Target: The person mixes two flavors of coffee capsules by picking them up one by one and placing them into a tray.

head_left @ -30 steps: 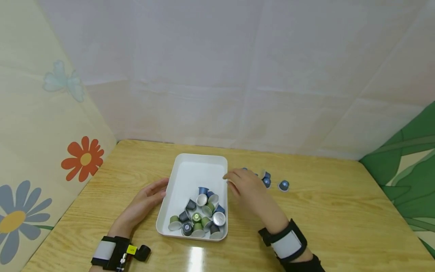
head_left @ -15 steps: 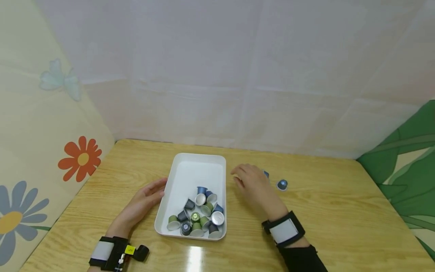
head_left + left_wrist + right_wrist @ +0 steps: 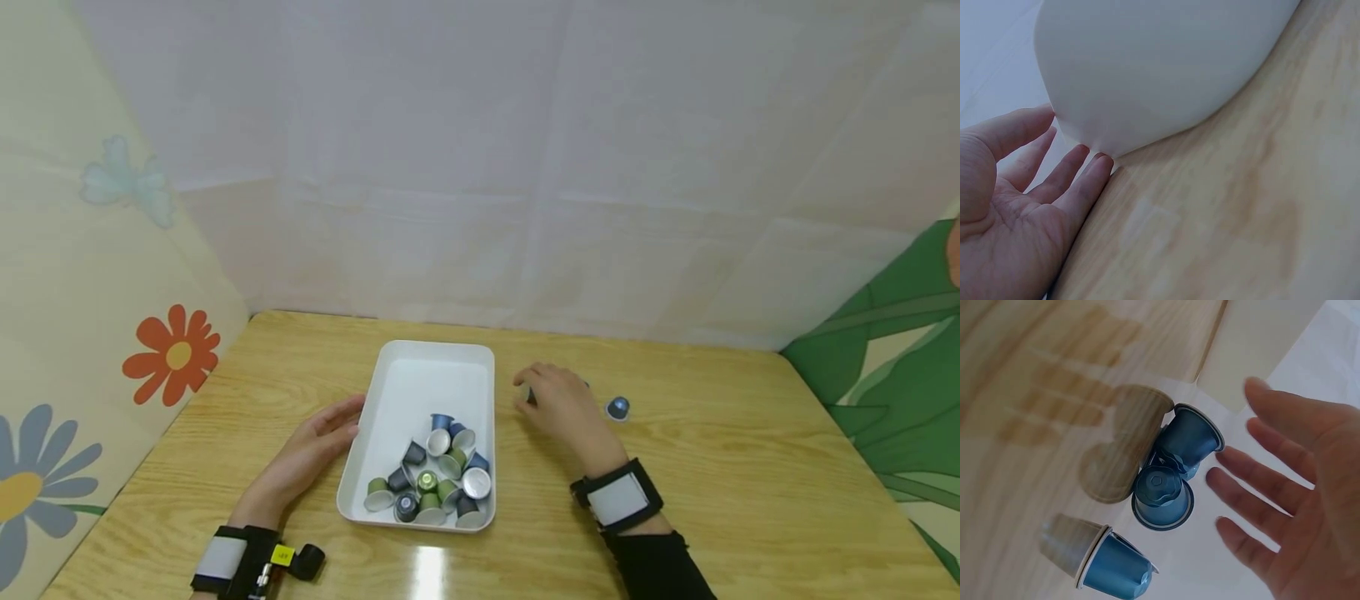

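Note:
A white tray (image 3: 427, 375) stands on the table with several coffee capsules in its near half, among them a green capsule (image 3: 427, 482), blue ones and dark grey ones. My left hand (image 3: 318, 442) rests its fingertips against the tray's left side; in the left wrist view the fingers touch the outer wall (image 3: 1147, 69). To the right of the tray, my right hand (image 3: 558, 408) reaches over more blue capsules. The right wrist view shows its fingers spread, fingertips right at a tilted blue capsule (image 3: 1191, 434) that leans against another blue capsule (image 3: 1160, 494).
A separate blue capsule (image 3: 618, 407) stands on the table right of my right hand. Behind the wooden table (image 3: 720, 467) hangs a pale cloth (image 3: 480, 208). Printed panels border both sides, one with a red flower (image 3: 177, 356).
My right hand has moved right, from the tray's right rim to the blue capsules, which it now mostly hides in the head view. My left hand stays at the tray.

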A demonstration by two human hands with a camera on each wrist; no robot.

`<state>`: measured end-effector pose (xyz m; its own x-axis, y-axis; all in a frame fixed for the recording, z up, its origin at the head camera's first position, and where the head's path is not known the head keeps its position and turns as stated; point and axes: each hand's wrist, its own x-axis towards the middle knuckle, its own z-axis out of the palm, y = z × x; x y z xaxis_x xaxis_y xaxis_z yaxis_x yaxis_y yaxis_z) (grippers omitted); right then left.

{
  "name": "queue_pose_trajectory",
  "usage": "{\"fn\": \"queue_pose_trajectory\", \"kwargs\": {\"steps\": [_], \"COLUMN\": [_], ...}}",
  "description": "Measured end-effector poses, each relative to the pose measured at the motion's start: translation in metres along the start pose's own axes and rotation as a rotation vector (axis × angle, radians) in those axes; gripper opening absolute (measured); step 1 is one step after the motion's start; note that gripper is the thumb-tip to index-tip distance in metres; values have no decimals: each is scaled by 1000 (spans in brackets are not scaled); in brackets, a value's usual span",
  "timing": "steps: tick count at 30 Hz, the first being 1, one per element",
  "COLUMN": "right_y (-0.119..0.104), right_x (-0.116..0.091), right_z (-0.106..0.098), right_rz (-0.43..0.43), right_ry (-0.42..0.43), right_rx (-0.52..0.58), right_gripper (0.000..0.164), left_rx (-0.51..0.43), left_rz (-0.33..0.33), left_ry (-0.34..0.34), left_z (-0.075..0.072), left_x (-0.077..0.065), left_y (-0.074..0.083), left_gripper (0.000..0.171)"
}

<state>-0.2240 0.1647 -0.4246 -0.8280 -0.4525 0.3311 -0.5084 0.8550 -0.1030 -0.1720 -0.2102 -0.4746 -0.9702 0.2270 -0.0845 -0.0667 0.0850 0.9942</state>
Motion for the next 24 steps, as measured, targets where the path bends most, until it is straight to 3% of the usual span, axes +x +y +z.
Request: {"fn": "queue_pose_trajectory", "kwargs": {"steps": [5, 12, 24], "right_y": [0, 0, -1], "right_x": [0, -1, -5], "right_z": [2, 2, 4], "right_rz": [47, 48, 114], "right_ry": [-71, -118, -177], "right_rx": [10, 48, 102], "right_gripper": [33, 34, 28], "left_rx": [-3, -35, -1], "left_rz": [9, 40, 12], "left_ry": [-1, -15, -3], "left_z": [-2, -2, 0], "left_x": [0, 0, -1], "left_y": [-1, -2, 2], "left_gripper": [62, 60, 62]}}
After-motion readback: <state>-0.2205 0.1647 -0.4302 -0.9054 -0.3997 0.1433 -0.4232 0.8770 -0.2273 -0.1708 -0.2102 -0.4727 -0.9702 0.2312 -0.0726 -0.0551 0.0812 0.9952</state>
